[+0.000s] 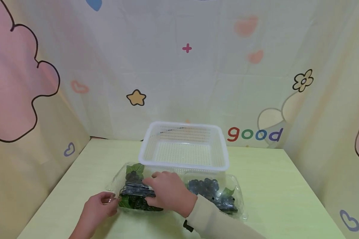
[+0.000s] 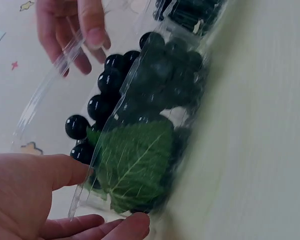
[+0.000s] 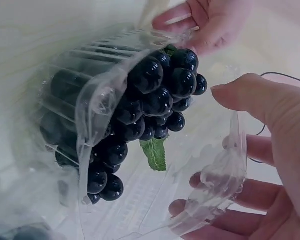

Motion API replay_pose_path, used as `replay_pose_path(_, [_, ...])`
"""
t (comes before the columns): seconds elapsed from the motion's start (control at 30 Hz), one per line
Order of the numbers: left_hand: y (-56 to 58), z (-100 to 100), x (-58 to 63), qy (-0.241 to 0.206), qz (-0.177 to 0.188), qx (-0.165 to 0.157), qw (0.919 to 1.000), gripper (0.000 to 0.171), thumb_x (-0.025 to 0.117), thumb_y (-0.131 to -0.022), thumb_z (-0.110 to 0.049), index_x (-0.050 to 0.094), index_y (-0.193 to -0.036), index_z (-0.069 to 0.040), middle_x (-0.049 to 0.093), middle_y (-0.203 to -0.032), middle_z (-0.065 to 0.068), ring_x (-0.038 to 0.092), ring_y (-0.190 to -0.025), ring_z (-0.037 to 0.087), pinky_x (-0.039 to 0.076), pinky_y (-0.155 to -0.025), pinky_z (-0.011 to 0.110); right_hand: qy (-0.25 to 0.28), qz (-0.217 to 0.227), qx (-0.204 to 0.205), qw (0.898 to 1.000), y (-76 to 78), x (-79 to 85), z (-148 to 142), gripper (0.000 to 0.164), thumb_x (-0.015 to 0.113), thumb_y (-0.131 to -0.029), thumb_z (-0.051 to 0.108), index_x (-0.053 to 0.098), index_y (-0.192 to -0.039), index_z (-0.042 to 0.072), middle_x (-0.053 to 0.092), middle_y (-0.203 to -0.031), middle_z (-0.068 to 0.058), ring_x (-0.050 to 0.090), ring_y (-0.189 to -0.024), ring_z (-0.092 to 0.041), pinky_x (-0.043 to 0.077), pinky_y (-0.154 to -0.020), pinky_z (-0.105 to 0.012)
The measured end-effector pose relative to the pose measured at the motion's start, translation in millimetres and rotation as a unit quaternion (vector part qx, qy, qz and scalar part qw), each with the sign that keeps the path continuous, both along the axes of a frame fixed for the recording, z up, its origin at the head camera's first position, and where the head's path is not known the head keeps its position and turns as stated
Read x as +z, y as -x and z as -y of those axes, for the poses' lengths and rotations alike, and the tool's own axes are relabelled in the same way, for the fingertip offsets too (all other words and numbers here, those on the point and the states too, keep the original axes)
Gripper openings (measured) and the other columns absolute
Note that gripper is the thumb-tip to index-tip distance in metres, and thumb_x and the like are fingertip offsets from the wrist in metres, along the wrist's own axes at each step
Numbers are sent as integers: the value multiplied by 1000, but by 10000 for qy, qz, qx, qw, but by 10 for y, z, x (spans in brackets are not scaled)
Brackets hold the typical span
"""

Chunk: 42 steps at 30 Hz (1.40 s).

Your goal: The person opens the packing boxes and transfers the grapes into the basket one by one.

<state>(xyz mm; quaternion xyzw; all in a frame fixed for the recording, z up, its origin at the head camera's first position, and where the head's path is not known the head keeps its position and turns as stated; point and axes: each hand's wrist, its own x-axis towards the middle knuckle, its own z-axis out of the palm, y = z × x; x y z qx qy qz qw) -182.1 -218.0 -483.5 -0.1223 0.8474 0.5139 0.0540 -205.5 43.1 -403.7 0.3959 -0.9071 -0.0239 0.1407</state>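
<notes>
A clear plastic clamshell box [image 1: 121,175] on the table holds dark grapes [image 1: 139,202] with green leaves [image 2: 137,165]. My left hand [image 1: 100,209] pinches its near left corner, thumb at the rim and fingers beneath. Over the box is my right hand [image 1: 172,192]. In the right wrist view its fingers show behind the clear lid [image 3: 225,185], and the thumb is spread apart from the grapes [image 3: 157,102]. The lid stands away from the base, and some grapes bulge past the rim. My right hand hides part of the box in the head view.
To the right lies a second clear box [image 1: 237,186] with dark grapes and a leaf. Behind both boxes a white perforated basket [image 1: 182,165] stands against the printed curtain [image 1: 197,83]. Pale yellow tabletop [image 1: 275,186] extends to either side.
</notes>
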Motion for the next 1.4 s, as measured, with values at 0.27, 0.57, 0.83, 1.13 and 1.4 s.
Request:
replay_pose_path(0.27, [-32, -33, 13, 588, 47, 2, 9983, 41, 69, -94, -28, 67, -119, 5, 75, -100, 13, 75, -75, 18, 61, -76, 38, 320, 456, 182, 9983, 56, 77, 19, 37, 76, -90, 46, 74, -123, 30, 74, -84, 10, 54, -56, -3, 46, -51, -19])
replay_pose_path(0.57, [48, 196, 55, 749, -110, -122, 9971, 39, 62, -97, -19, 64, -124, 10, 76, -102, 17, 77, -76, 20, 61, -80, 40, 701, 624, 166, 9954, 127, 133, 185, 39, 75, -90, 48, 75, -123, 29, 60, -58, 12, 43, -44, 0, 42, -46, -17])
replay_pose_path(0.83, [274, 480, 97, 606, -215, -214, 9977, 38, 58, -98, -11, 60, -125, 17, 75, -97, 20, 75, -70, 18, 63, -67, 31, 1043, 948, 100, 9900, 248, 241, 400, 39, 72, -89, 42, 74, -125, 27, 45, -48, 12, 23, -44, -3, 22, -39, -19])
replay_pose_path(1.13, [614, 709, 198, 825, -315, -474, 9950, 33, 53, -101, -10, 61, -118, 17, 74, -98, 24, 75, -71, 19, 63, -67, 35, 1700, 1629, -275, 9715, 444, 362, 565, 42, 73, -90, 43, 74, -123, 18, 51, -50, 12, 43, -45, 0, 36, -47, -15])
replay_pose_path(1.4, [954, 889, 194, 1126, -391, -627, 9909, 33, 51, -102, -10, 62, -116, 18, 74, -97, 27, 74, -66, 16, 63, -65, 35, 2511, 2411, -833, 9337, 601, 358, 667, 44, 74, -89, 48, 73, -123, 20, 68, -71, 12, 57, -57, 0, 46, -54, -18])
